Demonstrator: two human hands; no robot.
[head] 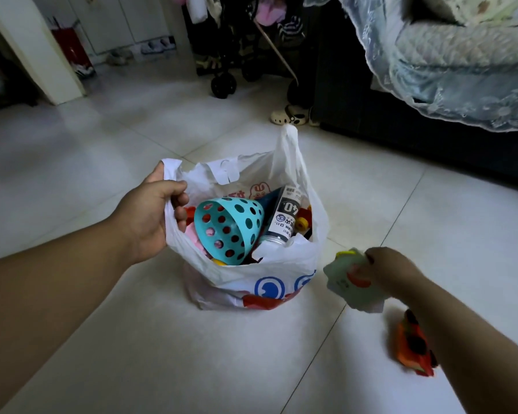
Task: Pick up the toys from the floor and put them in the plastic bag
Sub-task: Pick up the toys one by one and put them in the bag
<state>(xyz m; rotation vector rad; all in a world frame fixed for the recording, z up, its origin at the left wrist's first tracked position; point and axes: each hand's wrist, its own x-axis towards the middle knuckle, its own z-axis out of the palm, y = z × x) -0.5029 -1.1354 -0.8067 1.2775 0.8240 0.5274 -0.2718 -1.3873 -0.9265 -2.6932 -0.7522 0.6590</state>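
A white plastic bag (260,276) with red and blue print stands on the tiled floor in the middle. My left hand (150,216) grips its left rim and holds it wide. Inside lie a teal perforated cone (231,228), a dark can (284,219) and small red and yellow toys (304,221). To the right of the bag, my right hand (392,270) holds a pale green flat toy (350,282) with red marks, just above the floor. An orange and red toy car (416,345) lies on the floor under my right forearm.
A dark bed base (401,115) with a blue lace cover (461,70) fills the right back. A stroller (228,55) and slippers (293,116) stand behind the bag. A white door frame (33,49) is at the back left.
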